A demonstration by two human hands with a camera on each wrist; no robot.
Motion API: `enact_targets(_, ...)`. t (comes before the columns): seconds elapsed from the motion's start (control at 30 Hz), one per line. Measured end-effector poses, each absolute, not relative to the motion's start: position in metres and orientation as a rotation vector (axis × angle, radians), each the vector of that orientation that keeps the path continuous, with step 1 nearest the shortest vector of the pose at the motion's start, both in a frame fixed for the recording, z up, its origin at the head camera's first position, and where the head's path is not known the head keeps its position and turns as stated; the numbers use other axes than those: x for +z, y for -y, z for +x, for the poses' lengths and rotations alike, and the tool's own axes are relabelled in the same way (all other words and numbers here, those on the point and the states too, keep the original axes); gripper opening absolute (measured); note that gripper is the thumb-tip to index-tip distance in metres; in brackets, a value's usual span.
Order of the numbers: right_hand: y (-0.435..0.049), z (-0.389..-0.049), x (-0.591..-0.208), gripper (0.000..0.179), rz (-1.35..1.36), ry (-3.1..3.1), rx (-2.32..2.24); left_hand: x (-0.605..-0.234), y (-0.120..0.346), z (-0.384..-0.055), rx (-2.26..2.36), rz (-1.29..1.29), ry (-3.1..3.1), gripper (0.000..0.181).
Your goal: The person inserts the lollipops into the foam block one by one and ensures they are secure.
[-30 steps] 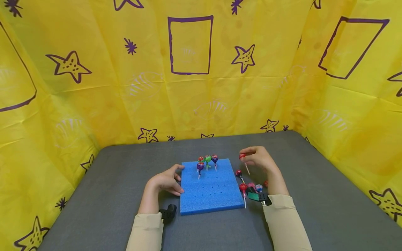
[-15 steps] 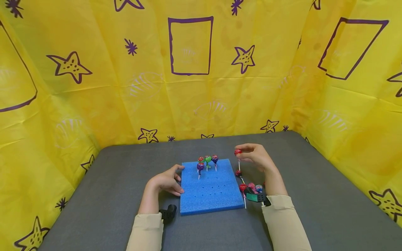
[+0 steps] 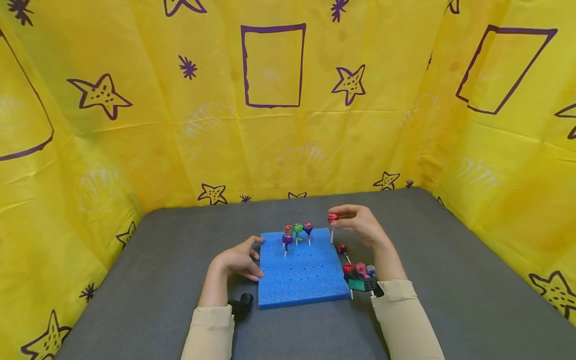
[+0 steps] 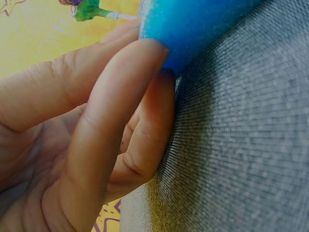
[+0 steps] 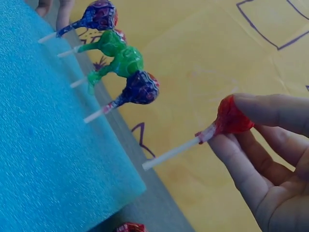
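My right hand pinches a red-wrapped lollipop by its candy head, over the far right corner of a blue foam board. In the right wrist view its white stick points toward the foam, the tip apart from the surface. My left hand holds the board's left edge, thumb and fingers at the side, as the left wrist view shows up close. Several lollipops stand upright in the foam's far part, among them a green one and a dark blue one. Small holes dot the board's middle.
Right of the board lie loose lollipops: a dark red one, a red one and a pink one, partly behind the right wrist's camera. A yellow patterned curtain encloses the grey table.
My right hand has moved left with the red lollipop, from beyond the loose ones to the board's far right corner. The stick has swung upright. My left hand has stayed put.
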State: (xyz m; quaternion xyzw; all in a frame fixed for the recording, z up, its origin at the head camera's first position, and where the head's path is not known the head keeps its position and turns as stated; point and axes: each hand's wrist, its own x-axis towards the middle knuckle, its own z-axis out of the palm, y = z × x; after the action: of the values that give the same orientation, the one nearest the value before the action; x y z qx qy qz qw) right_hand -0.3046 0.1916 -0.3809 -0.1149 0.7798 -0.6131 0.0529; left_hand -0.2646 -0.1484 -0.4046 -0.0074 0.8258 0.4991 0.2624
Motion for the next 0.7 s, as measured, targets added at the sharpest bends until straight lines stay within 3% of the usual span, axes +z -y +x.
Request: enact_targets(0.7, -0.162, -0.302, -0.382, 0.045, -0.44, -2.281, -1.913, -0.406, 0.149, -0.265, 1.352, -0.018, -2.237, 0.091)
